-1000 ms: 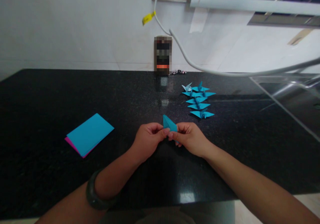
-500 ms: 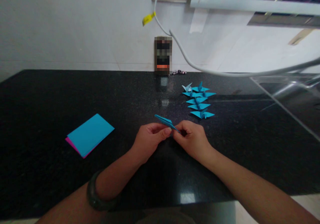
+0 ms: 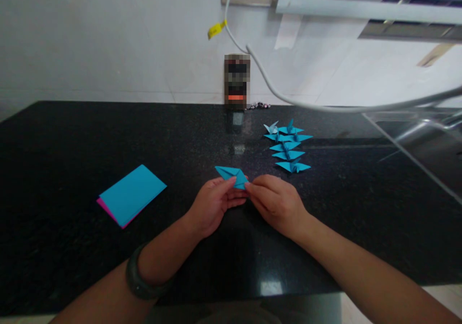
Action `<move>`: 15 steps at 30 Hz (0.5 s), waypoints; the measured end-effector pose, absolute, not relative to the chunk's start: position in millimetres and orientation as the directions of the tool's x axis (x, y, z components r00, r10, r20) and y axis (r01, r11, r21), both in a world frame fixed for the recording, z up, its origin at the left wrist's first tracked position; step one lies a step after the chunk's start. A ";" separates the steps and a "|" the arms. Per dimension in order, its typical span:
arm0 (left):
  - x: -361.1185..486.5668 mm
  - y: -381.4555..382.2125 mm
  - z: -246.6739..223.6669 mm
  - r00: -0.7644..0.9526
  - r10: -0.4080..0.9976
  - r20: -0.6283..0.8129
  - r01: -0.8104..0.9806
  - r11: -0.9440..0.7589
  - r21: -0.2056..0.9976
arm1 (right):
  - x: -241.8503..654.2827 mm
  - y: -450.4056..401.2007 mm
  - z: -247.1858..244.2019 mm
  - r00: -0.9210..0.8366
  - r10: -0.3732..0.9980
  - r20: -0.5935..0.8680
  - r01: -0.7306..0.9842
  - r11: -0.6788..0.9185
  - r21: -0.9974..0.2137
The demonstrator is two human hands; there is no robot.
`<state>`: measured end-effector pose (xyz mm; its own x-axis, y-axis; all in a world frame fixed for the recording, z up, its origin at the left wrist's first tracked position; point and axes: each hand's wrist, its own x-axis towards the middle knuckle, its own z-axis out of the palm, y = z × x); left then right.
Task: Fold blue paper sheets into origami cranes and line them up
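Observation:
A folded piece of blue paper (image 3: pixel 234 175) is held above the dark counter, its long point aimed to the upper left. My left hand (image 3: pixel 212 206) grips it from below, thumb on top and fingers underneath. The fingertips of my right hand (image 3: pixel 277 201) pinch its right corner. Beyond my right hand, several blue folded paper cranes (image 3: pixel 288 155) sit close together in a group, with one pale crane (image 3: pixel 271 128) at their back left. To the left lies a stack of blue sheets (image 3: pixel 133 194), with pink paper (image 3: pixel 109 213) showing under its edge.
The black counter (image 3: pixel 72 146) meets a white wall at the back. A blurred-out upright object (image 3: pixel 237 81) stands against that wall beside a small beaded item (image 3: pixel 260 105). A white cable (image 3: pixel 325 107) hangs across the right, near a metal rack (image 3: pixel 426 124).
The blue paper has turned so that its flat face shows more. My left thumb now lies on it, and the fingers of my right hand have shifted at its right corner.

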<state>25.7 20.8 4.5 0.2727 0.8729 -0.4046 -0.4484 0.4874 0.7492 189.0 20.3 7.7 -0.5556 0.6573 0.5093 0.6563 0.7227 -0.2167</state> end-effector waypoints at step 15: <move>28.6 15.9 2.4 0.394 0.874 -0.286 0.133 0.254 0.958 | 191.2 21.5 3.1 -0.367 0.829 0.422 0.569 0.559 -0.603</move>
<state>28.6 15.9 2.4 0.3940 0.8735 -0.2858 0.1326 0.2537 0.9582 191.2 21.5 3.1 -0.3666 0.8293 0.4218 0.5694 0.5585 -0.6032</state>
